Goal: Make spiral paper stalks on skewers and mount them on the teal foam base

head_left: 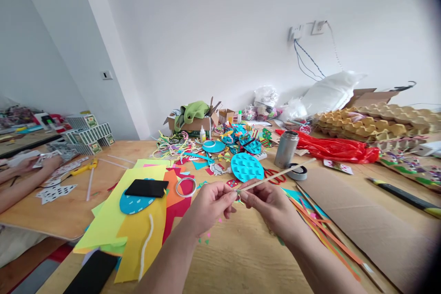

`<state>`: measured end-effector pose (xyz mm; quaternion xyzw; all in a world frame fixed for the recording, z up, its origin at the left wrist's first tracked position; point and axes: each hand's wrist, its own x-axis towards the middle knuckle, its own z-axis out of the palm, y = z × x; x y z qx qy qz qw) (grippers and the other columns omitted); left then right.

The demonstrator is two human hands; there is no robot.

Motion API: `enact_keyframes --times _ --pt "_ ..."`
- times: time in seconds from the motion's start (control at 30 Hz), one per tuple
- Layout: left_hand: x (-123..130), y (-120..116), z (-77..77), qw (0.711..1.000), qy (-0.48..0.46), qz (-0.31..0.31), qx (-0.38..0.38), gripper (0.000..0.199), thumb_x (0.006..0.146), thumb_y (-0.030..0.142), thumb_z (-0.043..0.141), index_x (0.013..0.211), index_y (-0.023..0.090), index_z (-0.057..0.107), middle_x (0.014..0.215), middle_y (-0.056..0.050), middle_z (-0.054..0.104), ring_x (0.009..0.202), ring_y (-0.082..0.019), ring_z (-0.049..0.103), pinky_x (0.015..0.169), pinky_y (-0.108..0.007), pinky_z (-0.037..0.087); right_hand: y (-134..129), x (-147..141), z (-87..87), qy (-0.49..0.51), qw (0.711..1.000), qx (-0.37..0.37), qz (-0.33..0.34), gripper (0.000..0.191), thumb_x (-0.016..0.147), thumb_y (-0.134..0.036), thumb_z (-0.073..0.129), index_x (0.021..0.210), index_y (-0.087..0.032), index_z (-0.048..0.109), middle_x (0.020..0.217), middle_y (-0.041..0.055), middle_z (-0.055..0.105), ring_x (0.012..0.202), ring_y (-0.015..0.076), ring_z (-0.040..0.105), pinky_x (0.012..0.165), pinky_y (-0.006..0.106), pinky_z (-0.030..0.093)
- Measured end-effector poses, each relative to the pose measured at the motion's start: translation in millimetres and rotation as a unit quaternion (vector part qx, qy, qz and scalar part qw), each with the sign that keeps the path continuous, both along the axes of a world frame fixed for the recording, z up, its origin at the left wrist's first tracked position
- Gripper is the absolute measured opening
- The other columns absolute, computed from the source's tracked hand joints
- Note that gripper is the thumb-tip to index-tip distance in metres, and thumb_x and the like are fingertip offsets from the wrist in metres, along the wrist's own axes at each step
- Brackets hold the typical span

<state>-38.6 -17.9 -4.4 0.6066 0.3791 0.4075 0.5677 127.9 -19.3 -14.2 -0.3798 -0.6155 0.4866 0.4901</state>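
Both hands meet above the middle of the wooden table [227,266]. My left hand [215,204] pinches something small and greenish at the near end of a thin wooden stick [279,174]; its exact shape is too small to tell. The same end of the stick is pinched by my right hand [267,202], and the stick slants up to the right. Just beyond the fingers lies a blue textured disc [247,167]. Red-handled scissors [275,176] and a grey tape roll [297,172] are near the stick.
Colored paper [138,216] and a black phone [146,188] lie left. A metal bottle [286,148] stands behind the stick. Cardboard [361,220], paper strips [320,229] and a cutter [403,195] lie right. Another person's hands [44,165] work at the far-left table.
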Motion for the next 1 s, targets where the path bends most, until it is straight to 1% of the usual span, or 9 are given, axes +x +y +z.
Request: enact_keyframes --times 0.07,0.13,0.27,0.37,0.47,0.6,0.7,0.87,1.0 --pt "2.2 0.2 -2.1 0.988 0.082 0.081 0.100 0.019 0.077 0.029 0.064 0.089 0.014 0.062 0.070 -0.001 0.061 0.063 -0.012 0.056 0.064 -0.026 0.048 3.9 0.0 -5.6 0.018 0.999 -0.019 -0.025 0.030 0.073 -0.045 0.069 0.076 -0.015 0.065 0.063 0.0004 0.058 0.060 0.0125 0.049 0.056 0.024 0.038" --pt "4.2 0.0 -5.6 0.955 0.142 0.133 0.225 0.020 0.077 0.020 0.064 0.097 0.018 0.063 0.083 -0.004 0.066 0.075 -0.015 0.060 0.069 -0.026 0.048 6.1 -0.5 -9.7 0.042 0.998 -0.034 -0.029 0.031 0.072 -0.045 0.071 0.077 -0.014 0.065 0.064 0.0007 0.059 0.060 0.0123 0.049 0.057 0.024 0.038" --pt "5.2 -0.1 -14.2 0.862 0.220 0.153 0.430 0.017 0.085 0.013 0.053 0.097 0.020 0.064 0.086 -0.005 0.068 0.082 -0.017 0.061 0.073 -0.028 0.047 5.8 -2.2 -11.5 0.052 0.998 -0.039 -0.015 0.032 0.073 -0.045 0.070 0.079 -0.014 0.065 0.064 0.0005 0.058 0.060 0.0120 0.049 0.056 0.024 0.038" --pt "4.5 0.9 -17.7 0.816 0.258 0.174 0.487 0.019 0.088 0.013 0.048 0.097 0.018 0.064 0.079 -0.005 0.069 0.075 -0.017 0.062 0.068 -0.028 0.046 3.9 -2.8 -8.1 0.032 0.998 -0.042 -0.016 0.033 0.074 -0.046 0.069 0.078 -0.014 0.064 0.064 0.0010 0.058 0.060 0.0121 0.049 0.056 0.024 0.038" --pt "4.2 1.2 -17.5 0.802 0.272 0.188 0.498 0.018 0.089 0.014 0.047 0.093 0.017 0.064 0.077 -0.006 0.069 0.072 -0.018 0.062 0.066 -0.029 0.046 1.5 -2.8 -3.0 0.009 0.999 -0.040 -0.017 0.033 0.072 -0.047 0.069 0.076 -0.014 0.065 0.063 0.0008 0.058 0.059 0.0117 0.048 0.056 0.024 0.038" --pt "4.9 -1.8 -13.5 0.821 0.292 0.182 0.455 0.020 0.089 0.015 0.044 0.089 0.016 0.064 0.076 -0.007 0.069 0.073 -0.019 0.061 0.068 -0.029 0.044 -1.1 -2.7 2.2 -0.001 0.999 -0.023 -0.030 0.034 0.070 -0.047 0.070 0.082 -0.015 0.064 0.063 -0.0001 0.057 0.060 0.0124 0.049 0.055 0.024 0.039" --pt "5.7 -5.0 -9.6 0.856 0.285 0.171 0.395 0.022 0.089 0.019 0.044 0.084 0.017 0.065 0.070 -0.005 0.065 0.068 -0.017 0.058 0.063 -0.027 0.041 -1.5 -2.5 3.8 -0.011 0.999 -0.017 -0.035 0.038 0.069 -0.050 0.070 0.086 -0.016 0.063 0.064 0.0000 0.058 0.061 0.0137 0.051 0.056 0.025 0.040" --pt "5.7 -7.3 -3.6 0.954 0.189 0.108 0.208 0.028 0.089 0.031 0.044 0.072 0.016 0.061 0.056 0.001 0.052 0.051 -0.011 0.048 0.049 -0.021 0.036 -1.9 -0.8 6.6 -0.035 0.999 -0.001 -0.015 0.035 0.070 -0.050 0.069 0.074 -0.016 0.064 0.062 0.0005 0.057 0.059 0.0131 0.048 0.054 0.025 0.038" --pt "2.4 -5.0 0.7 0.995 0.078 0.055 0.044 0.027 0.082 0.039 0.053 0.071 0.014 0.059 0.052 0.004 0.048 0.043 -0.007 0.041 0.041 -0.019 0.031 -5.3 1.2 12.7 -0.042 0.999 0.008 0.008 0.031 0.071 -0.046 0.069 0.075 -0.016 0.065 0.066 0.0015 0.061 0.061 0.0137 0.050 0.056 0.025 0.038"
